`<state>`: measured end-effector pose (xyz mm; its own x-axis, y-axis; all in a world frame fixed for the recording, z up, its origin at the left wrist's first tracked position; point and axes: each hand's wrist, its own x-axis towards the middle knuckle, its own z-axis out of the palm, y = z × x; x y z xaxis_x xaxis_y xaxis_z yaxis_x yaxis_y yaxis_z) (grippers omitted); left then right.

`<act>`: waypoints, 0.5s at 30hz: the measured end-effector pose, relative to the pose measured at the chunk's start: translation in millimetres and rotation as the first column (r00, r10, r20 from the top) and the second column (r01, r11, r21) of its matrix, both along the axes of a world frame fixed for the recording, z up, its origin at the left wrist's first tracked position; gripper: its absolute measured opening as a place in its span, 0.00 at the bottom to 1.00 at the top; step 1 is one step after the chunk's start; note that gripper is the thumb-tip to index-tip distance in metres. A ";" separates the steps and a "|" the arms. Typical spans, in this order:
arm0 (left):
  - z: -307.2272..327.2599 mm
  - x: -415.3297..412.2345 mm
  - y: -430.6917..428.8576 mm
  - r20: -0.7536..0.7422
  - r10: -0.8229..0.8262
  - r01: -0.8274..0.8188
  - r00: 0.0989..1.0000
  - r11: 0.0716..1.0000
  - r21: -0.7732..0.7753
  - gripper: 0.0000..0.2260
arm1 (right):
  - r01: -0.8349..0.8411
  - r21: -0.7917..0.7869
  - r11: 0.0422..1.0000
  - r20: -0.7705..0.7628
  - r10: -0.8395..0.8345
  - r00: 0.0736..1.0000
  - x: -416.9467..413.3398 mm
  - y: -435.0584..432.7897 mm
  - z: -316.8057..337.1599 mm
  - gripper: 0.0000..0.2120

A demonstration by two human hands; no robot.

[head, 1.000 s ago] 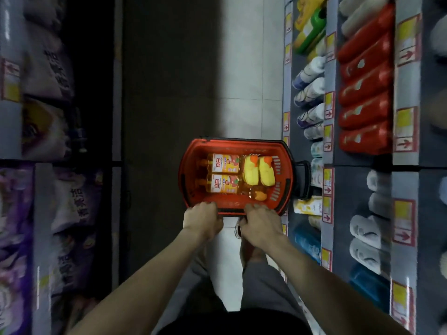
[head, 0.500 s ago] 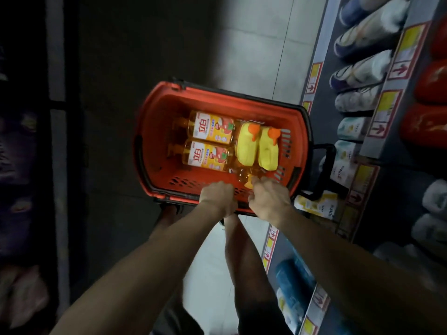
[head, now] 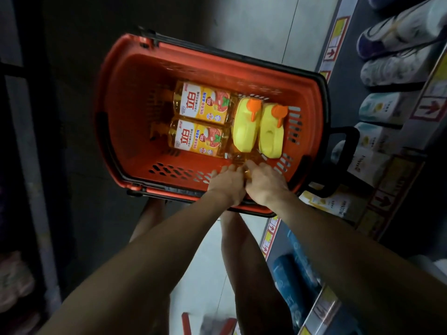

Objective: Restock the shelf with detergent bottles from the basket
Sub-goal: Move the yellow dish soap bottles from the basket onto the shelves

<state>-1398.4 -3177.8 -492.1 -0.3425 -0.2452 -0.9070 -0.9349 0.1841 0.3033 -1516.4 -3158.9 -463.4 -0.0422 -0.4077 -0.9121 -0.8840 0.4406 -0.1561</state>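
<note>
A red basket point(head: 116, 100) stands on the aisle floor below me. Two amber detergent bottles with labels point(head: 202, 103) point(head: 197, 139) lie flat in it. Beside them are two yellow bottles with orange caps point(head: 244, 128) point(head: 271, 135). A third amber bottle point(head: 242, 157) lies at the basket's near wall, mostly hidden by my hands. My left hand point(head: 227, 183) reaches over the rim and its fairly straight fingers touch that bottle. My right hand point(head: 266, 183) is right next to it, fingers curled down on the same bottle.
The shelf on the right has price-tag rails point(head: 335, 42) and rows of white bottles point(head: 396, 66); blue packs point(head: 295, 269) lie lower down. The basket's black pull handle point(head: 348, 151) sticks out toward that shelf. A dark shelf with bags point(head: 14, 281) lines the left.
Both hands have left the basket's near rim and moved inward onto the amber bottle. The view has closed in on the basket as I bent lower.
</note>
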 end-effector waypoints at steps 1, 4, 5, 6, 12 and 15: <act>-2.4 2.3 -1.3 -0.021 0.006 -0.006 1.000 1.000 0.009 0.21 | 0.035 0.009 0.999 0.004 -0.035 0.999 -1.2 -1.2 -0.7 0.16; -8.2 8.2 -5.7 -0.052 0.009 -0.007 0.999 0.999 0.038 0.20 | 0.137 0.037 0.990 -0.007 -0.137 0.991 -1.7 -5.3 0.3 0.16; -8.4 9.0 -6.8 -0.057 0.010 -0.007 0.998 0.999 0.045 0.20 | 0.157 0.051 0.986 -0.015 -0.156 0.988 -0.5 -6.3 2.6 0.17; -7.7 9.3 -7.8 -0.061 0.013 -0.010 0.998 0.999 0.050 0.19 | 0.166 0.054 0.985 -0.022 -0.165 0.986 1.1 -6.3 4.0 0.18; 0.6 14.2 -6.4 -0.075 0.055 -0.052 0.996 0.998 0.042 0.13 | 0.133 0.078 0.988 -0.058 -0.129 0.990 6.8 -10.6 14.7 0.17; 5.6 17.0 -9.9 -0.141 0.072 -0.068 0.987 0.997 0.036 0.09 | 0.115 0.064 0.991 -0.085 -0.109 0.990 0.1 -11.4 14.3 0.17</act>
